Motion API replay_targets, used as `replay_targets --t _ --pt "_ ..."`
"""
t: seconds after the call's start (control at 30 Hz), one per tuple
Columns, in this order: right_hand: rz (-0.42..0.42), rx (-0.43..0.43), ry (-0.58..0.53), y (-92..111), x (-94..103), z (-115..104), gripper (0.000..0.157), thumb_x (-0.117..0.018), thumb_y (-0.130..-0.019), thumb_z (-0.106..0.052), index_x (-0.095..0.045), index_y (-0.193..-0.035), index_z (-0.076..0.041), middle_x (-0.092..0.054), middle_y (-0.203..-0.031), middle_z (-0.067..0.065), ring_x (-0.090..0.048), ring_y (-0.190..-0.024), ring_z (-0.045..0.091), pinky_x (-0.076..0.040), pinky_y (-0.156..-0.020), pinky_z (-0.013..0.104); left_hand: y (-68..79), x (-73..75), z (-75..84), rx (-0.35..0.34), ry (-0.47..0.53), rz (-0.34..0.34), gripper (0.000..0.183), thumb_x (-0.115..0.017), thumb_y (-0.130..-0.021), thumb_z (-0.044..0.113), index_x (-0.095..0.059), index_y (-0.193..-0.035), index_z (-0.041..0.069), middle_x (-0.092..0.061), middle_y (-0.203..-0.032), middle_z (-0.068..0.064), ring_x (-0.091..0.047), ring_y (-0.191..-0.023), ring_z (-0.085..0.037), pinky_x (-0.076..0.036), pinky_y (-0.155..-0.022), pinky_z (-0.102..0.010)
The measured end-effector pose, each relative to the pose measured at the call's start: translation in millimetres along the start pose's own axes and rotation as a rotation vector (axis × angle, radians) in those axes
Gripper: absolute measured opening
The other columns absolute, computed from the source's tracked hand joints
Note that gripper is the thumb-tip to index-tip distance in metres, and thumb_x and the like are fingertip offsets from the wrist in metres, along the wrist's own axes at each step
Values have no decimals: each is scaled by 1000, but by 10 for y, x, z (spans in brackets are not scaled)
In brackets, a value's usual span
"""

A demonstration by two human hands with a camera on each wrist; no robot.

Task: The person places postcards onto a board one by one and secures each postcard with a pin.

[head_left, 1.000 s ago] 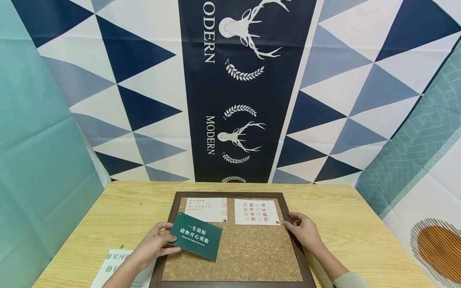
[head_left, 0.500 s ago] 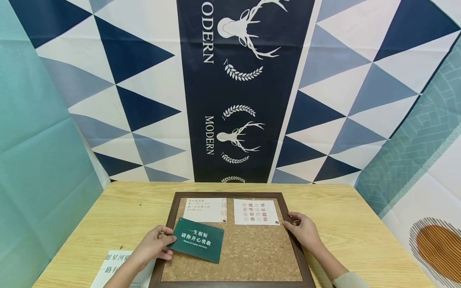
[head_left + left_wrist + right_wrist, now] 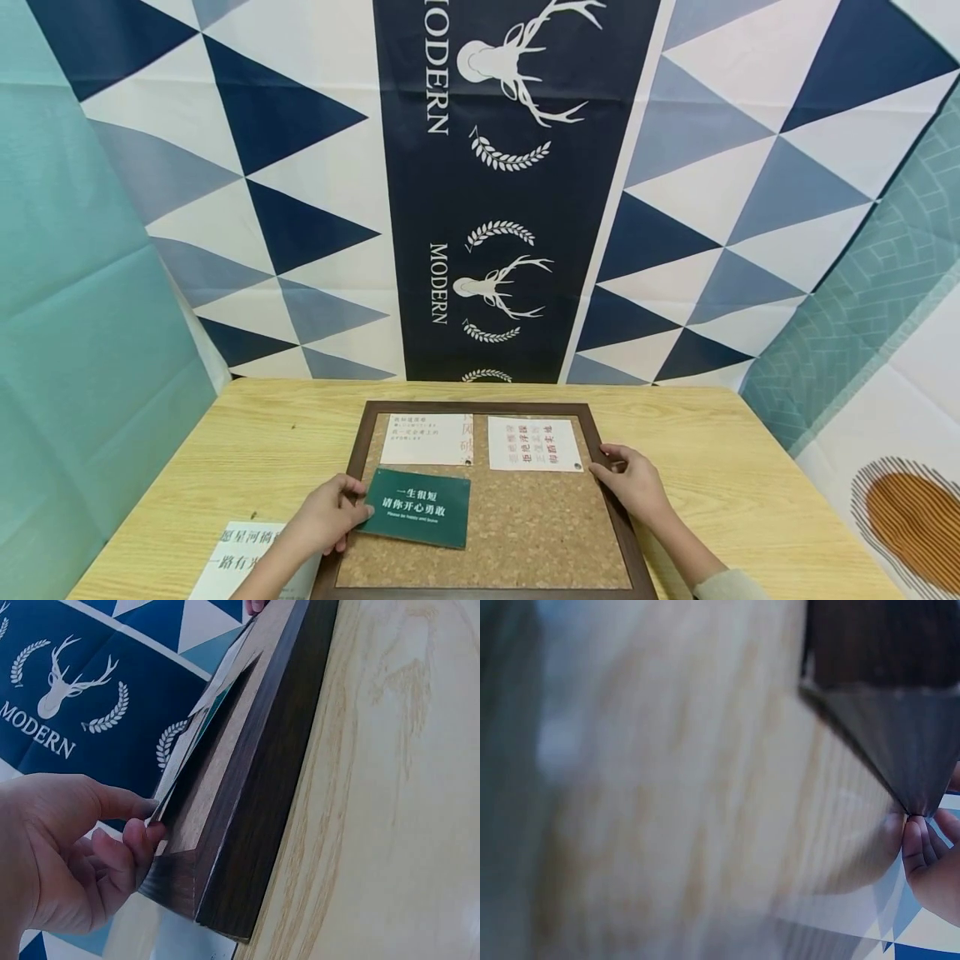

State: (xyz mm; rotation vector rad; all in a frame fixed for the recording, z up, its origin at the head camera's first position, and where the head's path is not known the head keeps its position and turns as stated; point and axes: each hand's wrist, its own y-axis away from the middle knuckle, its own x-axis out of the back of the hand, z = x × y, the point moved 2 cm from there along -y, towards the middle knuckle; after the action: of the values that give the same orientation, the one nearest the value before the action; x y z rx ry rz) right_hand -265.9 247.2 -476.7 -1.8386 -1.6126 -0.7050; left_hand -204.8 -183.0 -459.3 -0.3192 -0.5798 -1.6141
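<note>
In the head view a dark-framed cork board [image 3: 540, 533] lies on the table. My left hand [image 3: 326, 515] pinches the left edge of a green card [image 3: 417, 508] with white printing. That card is held low over the cork, below a white card with a red-lettered edge [image 3: 427, 439]. From the left wrist view, my thumb and fingers hold the edge of the card [image 3: 199, 739], which slants above the cork. My right hand [image 3: 633, 483] grips the board's right frame, thumb on top and fingers at the outer side. A second white card with red writing [image 3: 534, 443] is at upper right.
A white printed sheet [image 3: 243, 554] lies on the wooden table [image 3: 300, 433] left of the board, partly behind my left forearm. A patterned cloth [image 3: 480, 192] with deer heads hangs behind the table. A teal cloth [image 3: 97, 333] hangs at left.
My left hand has turned the green card from a slant to nearly level with the board and brought it slightly lower and to the right. The right hand stays on the frame.
</note>
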Motion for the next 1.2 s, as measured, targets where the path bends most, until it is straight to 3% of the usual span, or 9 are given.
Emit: replay_targets --t 0.43,0.8,1.2 --pt "1 9 -4 -12 -9 16 47 -67 -84 -21 -56 -122 4 -62 -109 20 -61 -91 24 -49 -65 27 -14 -66 1 10 -66 5 27 -64 -86 16 -57 -108 1 -53 -61 -4 -49 -35 -10 -34 -35 -20" --pt "-9 2 0 18 11 -7 48 -68 -85 -24 -56 -123 4 -62 -110 20 -60 -90 23 -48 -64 26 23 -69 32 30 -51 -25 25 -64 -86 18 -58 -102 0 -59 -56 -5 -49 -33 -7 -34 -34 -18" --pt "-2 6 0 19 14 -13 47 -68 -85 -23 -57 -122 4 -63 -109 19 -60 -89 22 -47 -64 26 17 -61 37 32 -110 35 16 -67 -84 17 -60 -92 5 -56 -59 -4 -50 -35 -11 -38 -37 -22"
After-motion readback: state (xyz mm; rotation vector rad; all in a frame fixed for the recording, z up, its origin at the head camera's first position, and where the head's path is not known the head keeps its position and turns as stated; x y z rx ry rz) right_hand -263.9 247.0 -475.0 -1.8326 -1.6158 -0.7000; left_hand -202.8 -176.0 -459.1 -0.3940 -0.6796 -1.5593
